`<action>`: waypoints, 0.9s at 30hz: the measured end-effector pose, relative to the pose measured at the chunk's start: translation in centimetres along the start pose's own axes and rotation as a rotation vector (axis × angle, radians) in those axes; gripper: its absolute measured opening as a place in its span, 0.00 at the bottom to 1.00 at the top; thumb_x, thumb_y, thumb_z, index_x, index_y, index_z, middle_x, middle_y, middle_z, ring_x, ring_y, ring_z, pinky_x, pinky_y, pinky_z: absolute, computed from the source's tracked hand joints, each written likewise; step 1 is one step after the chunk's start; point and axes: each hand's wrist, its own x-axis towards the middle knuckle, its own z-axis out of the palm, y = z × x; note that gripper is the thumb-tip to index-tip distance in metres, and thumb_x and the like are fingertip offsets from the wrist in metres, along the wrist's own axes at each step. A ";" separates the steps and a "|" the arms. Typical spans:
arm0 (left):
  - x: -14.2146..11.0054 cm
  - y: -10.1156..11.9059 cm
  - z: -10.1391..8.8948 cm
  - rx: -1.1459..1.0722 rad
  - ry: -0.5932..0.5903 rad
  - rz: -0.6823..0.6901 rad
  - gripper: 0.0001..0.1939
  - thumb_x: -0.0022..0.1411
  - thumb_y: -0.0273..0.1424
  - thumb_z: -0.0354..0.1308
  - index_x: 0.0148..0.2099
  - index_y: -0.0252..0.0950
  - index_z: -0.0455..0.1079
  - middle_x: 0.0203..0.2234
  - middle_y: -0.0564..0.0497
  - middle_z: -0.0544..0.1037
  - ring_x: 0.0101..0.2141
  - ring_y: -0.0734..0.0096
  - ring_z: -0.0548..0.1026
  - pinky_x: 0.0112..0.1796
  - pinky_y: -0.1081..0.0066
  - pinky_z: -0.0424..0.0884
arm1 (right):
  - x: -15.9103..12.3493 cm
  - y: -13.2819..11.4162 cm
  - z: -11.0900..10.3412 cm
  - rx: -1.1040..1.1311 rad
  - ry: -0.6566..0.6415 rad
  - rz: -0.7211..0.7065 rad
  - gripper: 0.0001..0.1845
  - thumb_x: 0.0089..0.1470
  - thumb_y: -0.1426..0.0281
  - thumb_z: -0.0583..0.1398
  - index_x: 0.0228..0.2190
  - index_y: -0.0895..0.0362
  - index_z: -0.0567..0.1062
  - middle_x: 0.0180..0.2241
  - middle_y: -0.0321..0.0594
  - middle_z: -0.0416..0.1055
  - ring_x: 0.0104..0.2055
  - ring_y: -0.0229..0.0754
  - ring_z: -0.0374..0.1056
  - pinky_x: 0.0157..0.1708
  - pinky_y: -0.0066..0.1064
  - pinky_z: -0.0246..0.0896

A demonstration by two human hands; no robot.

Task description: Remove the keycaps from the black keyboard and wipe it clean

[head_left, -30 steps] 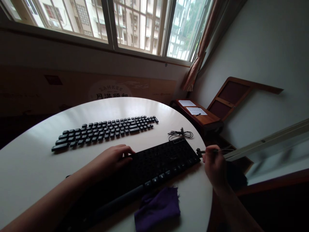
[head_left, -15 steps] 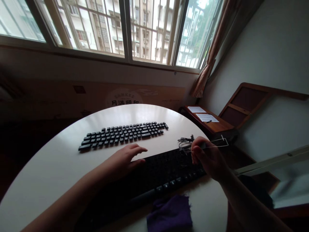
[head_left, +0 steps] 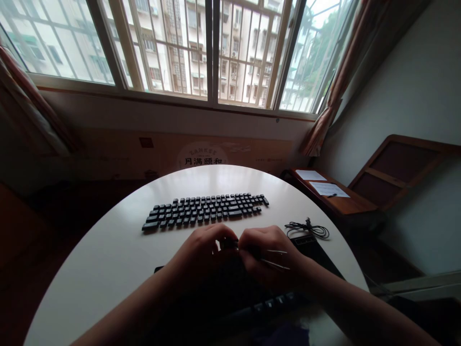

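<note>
My right hand (head_left: 270, 245) is closed around a keycap puller (head_left: 276, 252), its thin wire prongs sticking out to the right. The fingertips of my left hand (head_left: 203, 245) pinch a small dark keycap (head_left: 229, 243) at the puller's other end, so both hands meet. Beneath them lies the black keyboard (head_left: 320, 259), mostly hidden by my hands and arms. A few keycaps (head_left: 270, 303) remain on its near edge. Beyond my hands, loose black keycaps (head_left: 205, 211) lie in rows laid out like a keyboard.
A bundled black cable (head_left: 309, 228) rests by the keyboard's far right corner. A purple cloth (head_left: 288, 334) lies at the near edge, in shadow. The round white table (head_left: 118, 250) stands before a window. At right is a wooden chair (head_left: 338, 204) with papers and a pen.
My right hand has come leftward from the keyboard's right end with the puller. My left hand has left the keyboard's far edge and now pinches the keycap. The view has turned left.
</note>
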 end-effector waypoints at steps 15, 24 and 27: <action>0.2 -1.1 0.3 -0.071 0.056 -0.107 0.08 0.60 0.34 0.63 0.40 0.36 0.74 0.29 0.52 0.81 0.26 0.73 0.77 0.29 0.74 0.73 | -1.1 1.6 -1.5 -0.041 0.205 0.118 0.21 0.67 0.68 0.46 0.26 0.57 0.70 0.24 0.37 0.67 0.28 0.38 0.64 0.30 0.30 0.57; 0.5 -1.4 0.3 -0.315 -0.095 -0.178 0.12 0.58 0.34 0.63 0.42 0.35 0.69 0.33 0.48 0.81 0.32 0.68 0.78 0.30 0.72 0.72 | -0.6 3.8 -1.6 -0.306 -0.156 -0.132 0.13 0.65 0.75 0.53 0.48 0.52 0.72 0.39 0.40 0.72 0.34 0.38 0.67 0.31 0.29 0.62; 0.5 -1.7 0.5 -0.420 -0.155 -0.207 0.14 0.57 0.33 0.63 0.44 0.35 0.66 0.33 0.46 0.82 0.32 0.66 0.79 0.31 0.71 0.72 | -0.7 4.2 -1.1 -0.276 -0.202 -0.166 0.13 0.63 0.71 0.59 0.49 0.52 0.73 0.41 0.39 0.74 0.34 0.37 0.69 0.32 0.28 0.63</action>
